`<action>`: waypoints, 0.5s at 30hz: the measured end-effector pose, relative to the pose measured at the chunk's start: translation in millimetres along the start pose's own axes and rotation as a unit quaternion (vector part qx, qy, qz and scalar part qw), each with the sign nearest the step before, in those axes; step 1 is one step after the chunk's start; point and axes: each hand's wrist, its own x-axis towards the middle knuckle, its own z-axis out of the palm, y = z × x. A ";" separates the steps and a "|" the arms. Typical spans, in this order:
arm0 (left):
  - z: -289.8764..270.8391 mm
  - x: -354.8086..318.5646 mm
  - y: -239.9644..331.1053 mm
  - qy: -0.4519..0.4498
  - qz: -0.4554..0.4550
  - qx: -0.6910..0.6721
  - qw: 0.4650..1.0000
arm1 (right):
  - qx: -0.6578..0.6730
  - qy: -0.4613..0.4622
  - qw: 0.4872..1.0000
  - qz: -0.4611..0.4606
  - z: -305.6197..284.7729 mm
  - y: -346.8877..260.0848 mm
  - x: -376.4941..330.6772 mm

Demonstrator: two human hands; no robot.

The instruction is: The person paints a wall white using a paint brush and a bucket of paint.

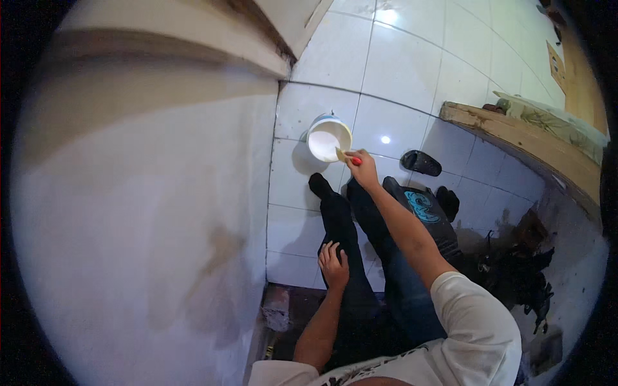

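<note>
1. The wall (pixel 141 212) fills the left of the view: pale and freshly smooth, with a few darker, damp-looking patches low down.
2. The left hand (pixel 333 265) rests flat on the person's dark trouser leg (pixel 341 225), fingers spread and loose, holding nothing.
3. The bucket (pixel 329 137) stands on the white tiled floor (pixel 399 71) just beyond the person's foot, near the wall's corner. It is round, white and filled with white paste, so I judge it heavy and prone to slop; take it by the rim or a handle (none shows clearly).
4. The scraper (pixel 346 156) has a pale flat blade and a red handle, with its tip at the bucket's rim. It looks light and stiff, best gripped by the handle.
5. The right hand (pixel 364 168) has its fingers closed around that handle.
6. A black sandal (pixel 420 162) lies further right on the floor.
</note>
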 end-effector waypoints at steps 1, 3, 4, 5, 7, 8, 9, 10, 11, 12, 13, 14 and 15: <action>1.6 -2.9 -7.2 0.007 0.013 0.035 0.999 | 0.000 -0.015 1.000 0.003 16.7 0.6 6.3; 6.6 -4.7 -18.9 -0.006 -0.006 0.050 0.999 | 0.018 -0.007 1.000 0.009 43.5 -1.6 22.7; 11.5 -6.1 -25.5 -0.021 -0.009 0.063 0.998 | 0.019 -0.016 1.000 0.011 54.1 0.2 27.6; 16.8 -7.1 -30.4 -0.021 -0.017 0.064 0.998 | 0.027 0.005 1.000 0.007 63.4 1.2 32.4; 30.5 -17.6 -37.8 -0.040 -0.009 0.090 0.995 | 0.030 0.021 0.999 0.007 76.6 8.6 36.3; 35.0 -21.7 -41.5 -0.042 -0.014 0.090 0.995 | 0.035 0.023 0.999 -0.006 83.4 9.8 38.8; 42.1 -24.5 -43.1 -0.059 -0.014 0.095 0.994 | 0.037 0.026 0.999 -0.020 87.5 15.6 40.3; 47.1 -26.6 -45.3 -0.076 -0.013 0.102 0.992 | 0.025 0.025 0.999 -0.018 92.4 19.5 40.6; 50.1 -29.1 -47.9 -0.077 -0.015 0.099 0.992 | 0.022 0.024 0.999 -0.018 98.1 21.9 40.8; 52.7 -31.2 -48.9 -0.090 -0.018 0.095 0.991 | 0.022 0.025 0.999 -0.023 102.6 26.4 40.4; 55.7 -31.2 -49.9 -0.103 -0.021 0.091 0.990 | 0.021 0.027 0.999 -0.028 106.2 30.6 40.8; 59.0 -28.8 -51.6 -0.104 -0.020 0.088 0.990 | 0.018 0.028 0.999 -0.029 109.1 34.9 46.6; 60.9 -29.4 -53.3 -0.108 -0.025 0.088 0.990 | 0.010 0.017 1.000 -0.023 112.2 38.4 52.4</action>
